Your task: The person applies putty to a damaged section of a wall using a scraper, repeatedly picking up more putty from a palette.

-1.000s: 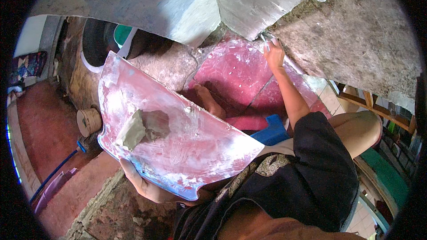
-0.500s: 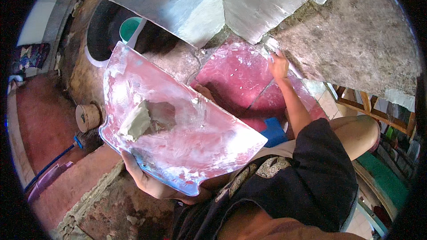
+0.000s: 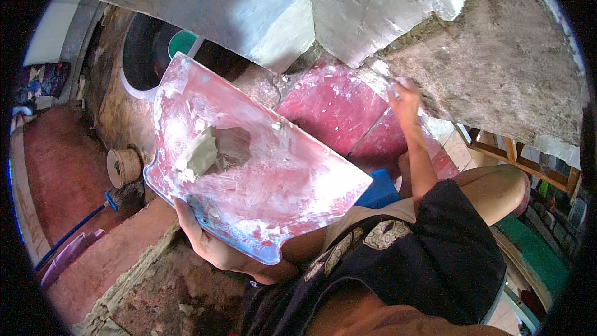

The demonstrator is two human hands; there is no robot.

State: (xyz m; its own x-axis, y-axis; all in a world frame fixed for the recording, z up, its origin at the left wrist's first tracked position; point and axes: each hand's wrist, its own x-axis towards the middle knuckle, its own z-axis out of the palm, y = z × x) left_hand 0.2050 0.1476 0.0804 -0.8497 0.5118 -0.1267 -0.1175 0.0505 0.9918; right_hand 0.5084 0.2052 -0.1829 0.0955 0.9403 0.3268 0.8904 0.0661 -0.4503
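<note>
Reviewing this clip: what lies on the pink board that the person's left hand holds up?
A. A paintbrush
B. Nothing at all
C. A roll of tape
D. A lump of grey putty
D: a lump of grey putty sits on the upper left part of the pink board, which the left hand grips from beneath at its lower edge.

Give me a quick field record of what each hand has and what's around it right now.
left hand: grips the lower edge of a pink plastic board from beneath
on board: lump of grey putty, white smears
right hand: raised to the wall, holding a small tool at the white plaster edge
wall right of it: bare rough render
</note>
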